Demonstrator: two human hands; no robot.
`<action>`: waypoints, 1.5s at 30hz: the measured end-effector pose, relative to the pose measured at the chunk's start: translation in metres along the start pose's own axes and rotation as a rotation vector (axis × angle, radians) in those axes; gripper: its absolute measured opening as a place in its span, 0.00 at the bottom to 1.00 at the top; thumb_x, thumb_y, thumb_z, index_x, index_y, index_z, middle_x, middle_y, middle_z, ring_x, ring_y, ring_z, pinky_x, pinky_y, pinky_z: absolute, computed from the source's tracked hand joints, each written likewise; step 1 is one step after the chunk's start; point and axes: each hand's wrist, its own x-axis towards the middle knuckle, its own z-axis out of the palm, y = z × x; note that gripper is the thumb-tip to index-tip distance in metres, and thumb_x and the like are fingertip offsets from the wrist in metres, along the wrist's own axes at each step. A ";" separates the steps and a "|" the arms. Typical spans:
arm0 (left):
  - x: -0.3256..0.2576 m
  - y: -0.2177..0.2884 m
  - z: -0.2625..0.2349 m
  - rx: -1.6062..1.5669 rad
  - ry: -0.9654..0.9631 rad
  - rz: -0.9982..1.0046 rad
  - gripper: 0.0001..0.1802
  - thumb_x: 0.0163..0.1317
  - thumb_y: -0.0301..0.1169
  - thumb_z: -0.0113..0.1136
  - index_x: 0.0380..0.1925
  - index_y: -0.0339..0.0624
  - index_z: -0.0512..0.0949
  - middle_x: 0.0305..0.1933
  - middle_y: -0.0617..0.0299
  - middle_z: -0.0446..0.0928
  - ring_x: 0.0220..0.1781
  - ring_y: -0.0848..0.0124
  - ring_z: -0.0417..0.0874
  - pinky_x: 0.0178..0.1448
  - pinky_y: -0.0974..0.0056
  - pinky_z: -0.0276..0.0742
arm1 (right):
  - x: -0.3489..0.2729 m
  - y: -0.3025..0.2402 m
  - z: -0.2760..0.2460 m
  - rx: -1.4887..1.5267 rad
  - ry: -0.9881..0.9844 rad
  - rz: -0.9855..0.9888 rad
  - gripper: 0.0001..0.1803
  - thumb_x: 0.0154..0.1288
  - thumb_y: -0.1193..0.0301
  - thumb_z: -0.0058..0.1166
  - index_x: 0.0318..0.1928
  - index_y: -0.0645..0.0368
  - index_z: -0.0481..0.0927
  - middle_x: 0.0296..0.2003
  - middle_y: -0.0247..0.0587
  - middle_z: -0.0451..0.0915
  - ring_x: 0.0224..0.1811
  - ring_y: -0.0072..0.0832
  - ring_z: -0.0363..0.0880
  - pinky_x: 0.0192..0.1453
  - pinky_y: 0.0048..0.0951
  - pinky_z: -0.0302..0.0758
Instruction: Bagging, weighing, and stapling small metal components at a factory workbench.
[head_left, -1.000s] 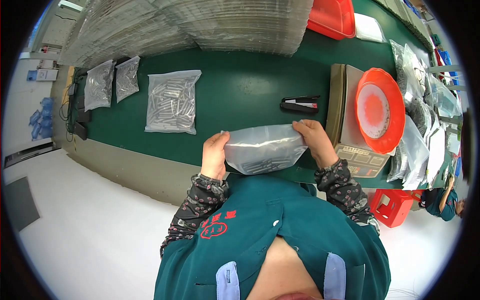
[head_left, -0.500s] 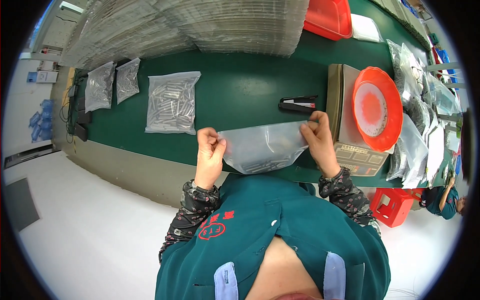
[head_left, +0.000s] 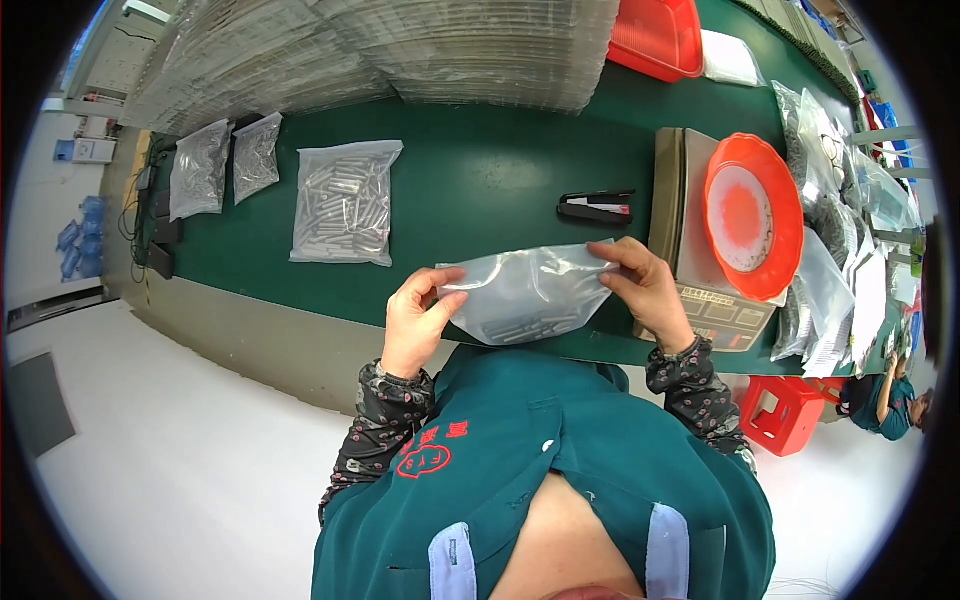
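Holding clear plastic bag (head_left: 525,297) of small metal parts above near edge of green worktop (head_left: 470,190): left hand (head_left: 415,320) pinching left top corner, right hand (head_left: 645,290) pinching right top edge. Black stapler (head_left: 597,207) just beyond. Scale (head_left: 700,250) with orange dish (head_left: 752,215) right. Filled bag (head_left: 343,202) far left.

Held bag: clear plastic bag (head_left: 525,300) with small metal cylinders along its bottom, pinched at both top corners, left hand (head_left: 415,325) and right hand (head_left: 650,290).
Filled bag: clear, rectangular bag of metal cylinders (head_left: 343,203), flat on the green table (head_left: 480,170).
Small bags: two greyish clear bags (head_left: 225,165) at the table's left end, side by side.
Right pile: clear bags (head_left: 835,200), overlapping, beside the orange bowl.
Scale panel: beige, tilted scale front panel (head_left: 725,318) just beside the right hand.
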 end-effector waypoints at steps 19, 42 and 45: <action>-0.002 0.014 -0.007 0.330 0.019 0.395 0.04 0.46 0.22 0.60 0.24 0.34 0.76 0.23 0.64 0.71 0.26 0.73 0.72 0.34 0.71 0.69 | -0.011 0.000 -0.007 -0.244 0.068 -0.150 0.07 0.48 0.82 0.52 0.31 0.66 0.78 0.25 0.36 0.69 0.29 0.26 0.71 0.37 0.20 0.67; -0.003 0.015 -0.005 -0.080 -0.099 -0.207 0.10 0.54 0.21 0.47 0.34 0.33 0.76 0.32 0.64 0.75 0.36 0.78 0.71 0.44 0.73 0.66 | -0.013 0.007 0.005 0.074 0.019 0.071 0.15 0.55 0.83 0.44 0.43 0.65 0.77 0.31 0.34 0.70 0.38 0.22 0.68 0.46 0.19 0.64; -0.006 0.019 -0.004 -0.131 -0.105 -0.214 0.11 0.53 0.21 0.50 0.36 0.33 0.76 0.33 0.64 0.76 0.35 0.79 0.72 0.43 0.73 0.67 | -0.014 0.000 0.004 0.113 -0.027 0.101 0.16 0.53 0.84 0.45 0.44 0.65 0.77 0.32 0.34 0.70 0.38 0.22 0.68 0.46 0.20 0.65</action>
